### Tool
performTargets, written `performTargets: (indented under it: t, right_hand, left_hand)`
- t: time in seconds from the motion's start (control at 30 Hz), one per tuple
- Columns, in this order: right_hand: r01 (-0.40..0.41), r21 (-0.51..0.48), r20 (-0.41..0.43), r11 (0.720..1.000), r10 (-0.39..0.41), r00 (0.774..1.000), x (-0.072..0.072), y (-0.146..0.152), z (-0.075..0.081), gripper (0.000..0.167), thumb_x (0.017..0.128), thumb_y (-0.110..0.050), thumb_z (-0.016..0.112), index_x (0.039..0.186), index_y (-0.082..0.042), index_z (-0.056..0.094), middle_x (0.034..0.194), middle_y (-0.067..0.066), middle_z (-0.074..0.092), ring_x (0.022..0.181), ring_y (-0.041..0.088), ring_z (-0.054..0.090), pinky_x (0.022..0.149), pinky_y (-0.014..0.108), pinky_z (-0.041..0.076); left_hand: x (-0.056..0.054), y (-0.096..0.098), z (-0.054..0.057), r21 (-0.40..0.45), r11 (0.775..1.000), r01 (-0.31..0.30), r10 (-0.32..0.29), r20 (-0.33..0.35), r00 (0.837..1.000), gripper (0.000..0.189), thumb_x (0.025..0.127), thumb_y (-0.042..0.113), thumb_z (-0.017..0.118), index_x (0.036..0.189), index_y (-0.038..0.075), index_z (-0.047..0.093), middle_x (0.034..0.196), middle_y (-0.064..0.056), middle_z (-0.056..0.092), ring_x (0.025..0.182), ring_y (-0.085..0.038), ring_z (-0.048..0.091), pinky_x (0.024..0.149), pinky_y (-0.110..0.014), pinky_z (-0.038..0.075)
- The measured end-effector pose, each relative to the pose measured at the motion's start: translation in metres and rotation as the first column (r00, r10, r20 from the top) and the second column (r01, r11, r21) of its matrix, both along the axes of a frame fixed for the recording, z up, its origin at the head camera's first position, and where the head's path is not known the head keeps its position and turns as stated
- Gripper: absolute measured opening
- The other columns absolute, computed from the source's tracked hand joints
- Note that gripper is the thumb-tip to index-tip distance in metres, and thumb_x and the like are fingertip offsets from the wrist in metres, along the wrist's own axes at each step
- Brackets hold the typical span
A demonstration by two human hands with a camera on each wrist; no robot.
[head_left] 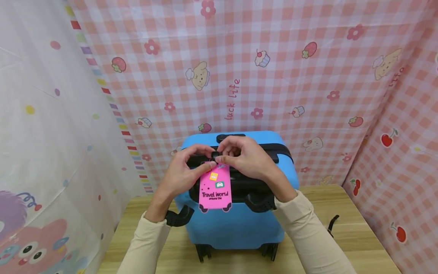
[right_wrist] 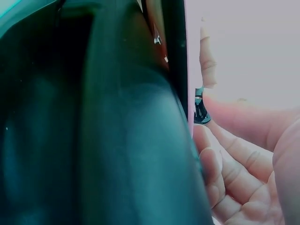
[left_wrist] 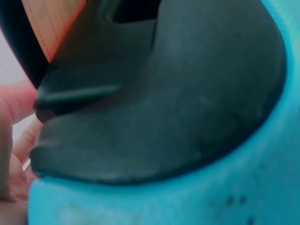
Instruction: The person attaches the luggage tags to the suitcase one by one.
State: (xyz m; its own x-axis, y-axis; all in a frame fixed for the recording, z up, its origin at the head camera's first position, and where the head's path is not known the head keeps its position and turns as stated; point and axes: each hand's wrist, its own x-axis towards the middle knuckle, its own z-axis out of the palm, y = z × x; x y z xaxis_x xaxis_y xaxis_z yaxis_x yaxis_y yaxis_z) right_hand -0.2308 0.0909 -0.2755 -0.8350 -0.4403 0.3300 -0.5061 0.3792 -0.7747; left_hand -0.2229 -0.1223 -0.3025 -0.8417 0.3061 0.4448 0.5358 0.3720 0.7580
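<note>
A pink luggage tag (head_left: 215,190) shaped like a small suitcase, with "Travel World" printed on it, hangs at the top of a blue suitcase (head_left: 236,224). At the tag's upper end is a short black strap (head_left: 215,155), by the suitcase's black top handle area. My left hand (head_left: 186,169) pinches the strap's left side, its thumb across the tag's top edge. From the right, my right hand (head_left: 246,158) pinches the same strap between thumb and index finger. The right wrist view shows a small black buckle piece (right_wrist: 200,110) at the thumb tip. Fingertips partly hide the strap.
The suitcase stands upright on a wooden table (head_left: 356,247). A thin black strap-like piece (head_left: 332,224) lies on the table to the right. Behind hangs a pink checked curtain (head_left: 232,68), with a white patterned curtain (head_left: 61,133) at left.
</note>
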Motion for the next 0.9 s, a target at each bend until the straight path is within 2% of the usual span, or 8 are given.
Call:
performTargets:
  t: [0.9]
  right_hand:
    - [-0.001,0.000,-0.024,1.000,0.001,1.000,0.0004,-0.0008,0.0004,0.011,0.092,-0.015,0.070,0.102,-0.010,0.068,0.084,0.003,0.063,0.072,0.021,0.056,0.067,0.034,0.048]
  left_hand:
    - [0.0009,0.0018,0.0000,0.014,1.000,-0.009,0.009,0.002,1.000,0.025,0.089,0.018,0.075,0.113,0.015,0.069,0.106,-0.001,0.067,0.102,-0.018,0.058,0.093,-0.044,0.046]
